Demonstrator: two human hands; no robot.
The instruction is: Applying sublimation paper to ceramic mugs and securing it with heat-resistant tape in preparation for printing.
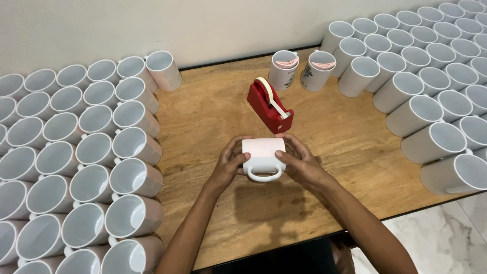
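I hold a white mug [263, 156] on its side above the middle of the wooden table [218, 111], its handle turned toward me. A pale pink sheet is wrapped around its body. My left hand [228, 165] grips the mug's left end and my right hand [299, 161] grips the right end, fingers pressing on the sheet. Just beyond the mug stands a red tape dispenser [269, 105] with a roll of pale tape, a loose strip hanging at its cutter.
Several white mugs [96, 152] lie packed in rows on the left, and several more white mugs [431, 76] fill the right side. Two mugs holding rolled pink sheets [303, 70] stand behind the dispenser. A pale wall runs along the table's far edge.
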